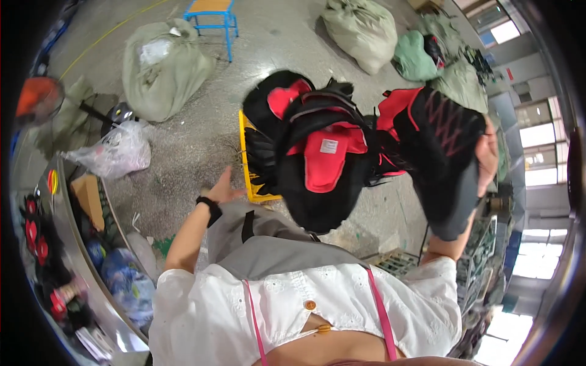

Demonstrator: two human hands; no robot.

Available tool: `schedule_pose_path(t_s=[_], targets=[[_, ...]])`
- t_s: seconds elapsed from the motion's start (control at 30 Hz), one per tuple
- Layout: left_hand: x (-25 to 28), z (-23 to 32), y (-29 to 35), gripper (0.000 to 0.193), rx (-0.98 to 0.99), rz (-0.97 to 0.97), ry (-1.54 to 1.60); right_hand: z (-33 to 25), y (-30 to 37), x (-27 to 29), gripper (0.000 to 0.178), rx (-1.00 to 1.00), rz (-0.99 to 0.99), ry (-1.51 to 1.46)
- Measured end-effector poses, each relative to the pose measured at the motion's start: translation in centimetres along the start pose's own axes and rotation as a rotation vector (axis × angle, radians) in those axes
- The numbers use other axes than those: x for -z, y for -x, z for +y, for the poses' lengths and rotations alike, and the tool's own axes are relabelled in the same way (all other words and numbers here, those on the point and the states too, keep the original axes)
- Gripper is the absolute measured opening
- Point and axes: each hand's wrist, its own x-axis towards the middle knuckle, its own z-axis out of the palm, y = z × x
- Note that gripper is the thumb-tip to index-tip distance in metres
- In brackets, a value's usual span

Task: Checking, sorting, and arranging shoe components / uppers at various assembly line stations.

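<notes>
On the right, my right hand (486, 155) grips the outer edge of a black-and-red laced fabric piece (442, 140), bag-like, with red criss-cross lacing and a dark grey end. Its fingers are partly hidden behind the piece. Beside it, several black pieces with red patches are heaped; the front one (332, 201) has a red panel with a white label. Under the heap shows the rim of a yellow crate (246, 161). My left hand (226, 186) is empty, fingers apart, near the crate's near left corner. It wears a black wristband.
Stuffed pale sacks (160, 76) stand on the concrete floor ahead. A blue-framed stool (210, 18) is at the far edge. On the left are a clear plastic bag (119, 149), an orange fan-like object (39, 100) and a metal-edged table (101, 274). Wire racks (479, 262) stand right.
</notes>
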Motion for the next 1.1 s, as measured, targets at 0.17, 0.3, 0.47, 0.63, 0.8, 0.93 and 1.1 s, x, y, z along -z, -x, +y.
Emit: schedule_pose_path(t_s=[0.17, 0.3, 0.47, 0.63, 0.8, 0.93, 1.1], targets=[[-1.7, 7.8, 2.4, 0.093, -0.381, 0.008, 0.456, -4.2, 2.6, -9.8, 0.033, -0.034, -0.218, -0.070], [-1.5, 11.2, 11.3, 0.086, -0.378, 0.175, 0.546, -3.4, 5.9, -18.6, 0.027, -0.140, -0.554, -0.180], [0.6, 7.4, 30.3, 0.076, -0.299, 0.480, 0.657, -4.3, 10.1, -31.4, 0.024, -0.097, -0.920, -0.184], [-3.6, -7.4, 48.4, 0.074, 0.159, 0.993, 0.546, -8.6, 17.2, -47.3, 0.025, -0.072, -1.264, -0.438], [-8.0, -4.7, 55.7, 0.077, 0.120, 1.255, 1.453, -11.3, 19.9, -46.9, 0.034, -0.114, -1.323, -0.516], [-5.4, -15.4, 60.5, 0.095, -0.551, 1.364, 1.694, -12.3, 26.7, -55.3, 0.033, -0.104, -1.597, -0.651], [-3.5, -16.3, 66.8, 0.067, 0.010, 1.707, 0.702, -12.1, 29.0, -66.0, 0.032, -0.140, -1.797, -0.742]])
